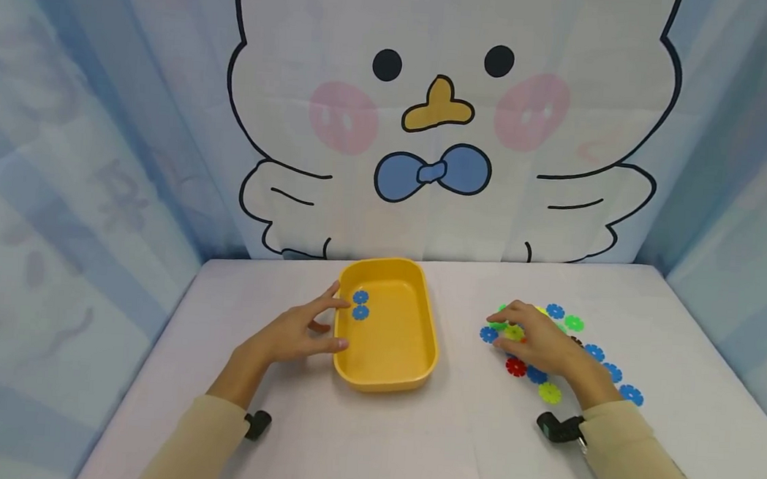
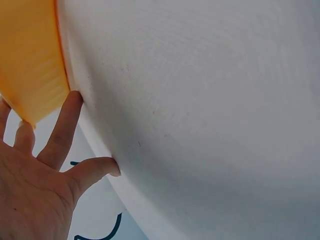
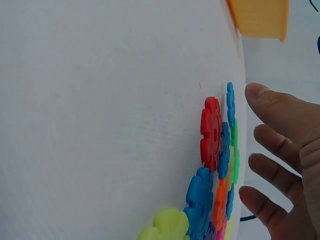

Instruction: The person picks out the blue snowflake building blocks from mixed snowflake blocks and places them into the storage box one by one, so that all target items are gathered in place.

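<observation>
white table (image 1: 450, 449), left hand (image 1: 292, 333) against yellow tray (image 1: 385, 375), right hand (image 1: 538, 340) over plastic discs (image 1: 548, 391)

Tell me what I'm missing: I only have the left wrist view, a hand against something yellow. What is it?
Observer: A yellow tray on the table; the left hand rests against its left wall with straight fingers.
Operator: Anything inside the tray?
Observer: Two blue flower-shaped pieces, near its left wall.
Operator: Where is the other hand?
Observer: The right hand lies over a scattered pile of coloured pieces to the right of the tray, fingers over a yellow-green piece; whether it pinches that piece I cannot tell.
Operator: Which colours are in the pile?
Observer: Blue, green, red, yellow and orange.
</observation>
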A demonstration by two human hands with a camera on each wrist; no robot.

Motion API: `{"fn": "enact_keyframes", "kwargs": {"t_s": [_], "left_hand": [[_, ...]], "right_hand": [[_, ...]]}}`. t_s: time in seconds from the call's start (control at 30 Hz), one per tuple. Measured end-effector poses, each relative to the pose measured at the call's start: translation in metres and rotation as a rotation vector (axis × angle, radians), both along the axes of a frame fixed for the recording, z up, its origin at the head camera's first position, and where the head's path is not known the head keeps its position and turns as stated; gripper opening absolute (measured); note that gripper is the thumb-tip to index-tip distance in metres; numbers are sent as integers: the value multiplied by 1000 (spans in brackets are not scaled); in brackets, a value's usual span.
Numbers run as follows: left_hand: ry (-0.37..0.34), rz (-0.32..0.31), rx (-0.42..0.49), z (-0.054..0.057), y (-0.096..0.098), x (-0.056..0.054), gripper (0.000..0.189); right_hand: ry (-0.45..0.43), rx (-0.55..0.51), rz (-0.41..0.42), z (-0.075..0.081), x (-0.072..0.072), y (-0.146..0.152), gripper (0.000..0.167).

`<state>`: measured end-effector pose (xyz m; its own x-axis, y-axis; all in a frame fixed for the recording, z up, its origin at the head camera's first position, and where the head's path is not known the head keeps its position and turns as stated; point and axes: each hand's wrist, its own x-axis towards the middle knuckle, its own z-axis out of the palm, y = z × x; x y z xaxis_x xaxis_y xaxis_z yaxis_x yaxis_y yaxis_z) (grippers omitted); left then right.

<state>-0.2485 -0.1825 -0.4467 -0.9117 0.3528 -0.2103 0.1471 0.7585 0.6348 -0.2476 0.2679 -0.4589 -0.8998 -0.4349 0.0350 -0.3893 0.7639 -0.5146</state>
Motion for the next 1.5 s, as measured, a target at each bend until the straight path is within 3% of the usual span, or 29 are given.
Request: {"fn": "enact_keyframes", "kwargs": {"t_s": [0.4,1.03,1.5], "left_hand": [[4,-1,-5,5,4,-4,71],[38,-29,23,0,2,-5,72],[29,3,31,-2,0,2,74]], "right_hand": [[32,69,19,-2,-4,2,36],[30,67,-5,-6,-7,-1,32],[-62,70,-75,-5,-11,-13,22]]}}
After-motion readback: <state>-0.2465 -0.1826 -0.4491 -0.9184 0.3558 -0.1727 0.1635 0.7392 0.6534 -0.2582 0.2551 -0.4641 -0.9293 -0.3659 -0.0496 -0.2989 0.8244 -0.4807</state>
